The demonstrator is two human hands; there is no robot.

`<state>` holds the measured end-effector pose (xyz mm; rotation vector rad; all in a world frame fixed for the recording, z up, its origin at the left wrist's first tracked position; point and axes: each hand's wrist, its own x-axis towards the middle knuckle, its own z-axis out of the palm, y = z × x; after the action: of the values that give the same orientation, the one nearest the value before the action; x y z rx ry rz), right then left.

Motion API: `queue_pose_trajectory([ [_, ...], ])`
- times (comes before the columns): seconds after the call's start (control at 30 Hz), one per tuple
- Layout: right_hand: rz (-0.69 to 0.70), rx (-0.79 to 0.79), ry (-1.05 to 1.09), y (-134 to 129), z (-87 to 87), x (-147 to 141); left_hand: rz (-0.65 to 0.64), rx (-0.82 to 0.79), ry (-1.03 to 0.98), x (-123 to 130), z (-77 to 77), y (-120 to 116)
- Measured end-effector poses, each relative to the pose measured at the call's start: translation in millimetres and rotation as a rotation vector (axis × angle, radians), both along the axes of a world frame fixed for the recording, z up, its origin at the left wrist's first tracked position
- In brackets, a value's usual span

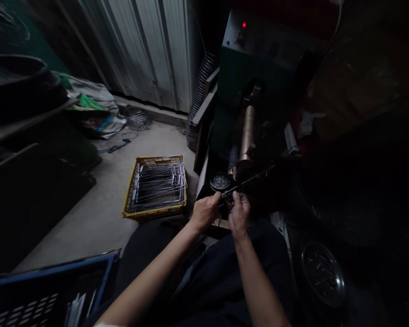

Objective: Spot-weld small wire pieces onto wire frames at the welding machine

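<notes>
A thin metal wire piece (250, 180) slants up to the right in front of the machine. My left hand (206, 211) is closed at its near end, fingers pinched. Close beside it, my right hand (239, 213) also has its thumb and fingers pressed together on the wire piece. Just beyond my hands sits a round dish (220, 182) of small shiny metal bits. Above the wire stands the machine's thick brass-coloured cylinder (247, 134), with a narrower tip (232, 171) beside it. Dim light hides what exactly lies between my fingers.
A yellow crate (131, 195) on the floor at left holds many bent wire frames. A blue crate (112, 265) with metal strips stands lower left. The machine's panel shows a red lamp (244, 25). At lower right is a round bowl (323, 274) with small parts.
</notes>
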<state>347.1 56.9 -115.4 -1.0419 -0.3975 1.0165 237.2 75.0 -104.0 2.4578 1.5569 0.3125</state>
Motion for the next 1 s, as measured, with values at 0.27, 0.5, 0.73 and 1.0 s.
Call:
queue_pose_trajectory([
  [0.27,0.023,0.012,-0.029,8.6,5.3,1.0,-0.003,0.025,-0.009,0.0,3.4,9.7],
  [0.5,0.011,0.017,-0.004,17.0,8.6,2.7,-0.006,0.046,-0.037,0.4,6.0,16.9],
  [0.73,-0.004,0.014,-0.017,26.7,11.2,4.4,0.001,0.044,-0.046,3.0,11.7,25.3],
  [1.0,0.0,0.009,0.04,27.2,13.7,3.4,-0.026,0.014,-0.023,1.1,15.7,27.3],
])
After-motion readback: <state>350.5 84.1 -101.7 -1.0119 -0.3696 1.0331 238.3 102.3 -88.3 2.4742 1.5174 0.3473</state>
